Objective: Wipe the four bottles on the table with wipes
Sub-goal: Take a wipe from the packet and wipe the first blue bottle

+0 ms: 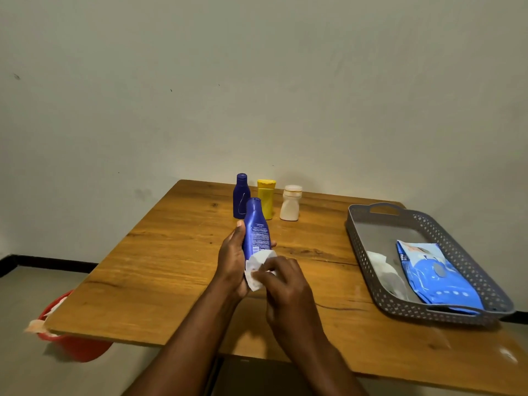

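Observation:
My left hand (pixel 232 257) grips a tall blue bottle (pixel 256 230) above the table's middle, cap pointing away from me. My right hand (pixel 281 277) presses a white wipe (pixel 257 267) against the bottle's lower end. Three more bottles stand upright at the far edge of the wooden table (pixel 160 267): a dark blue one (pixel 241 197), a yellow one (pixel 266 197) and a cream one (pixel 291 203).
A grey perforated tray (pixel 371 270) at the right holds a blue pack of wipes (pixel 437 277) and a crumpled white wipe (pixel 378 260). A red bin (pixel 77 347) with used wipes sits on the floor under the table's left front corner. A wall stands behind.

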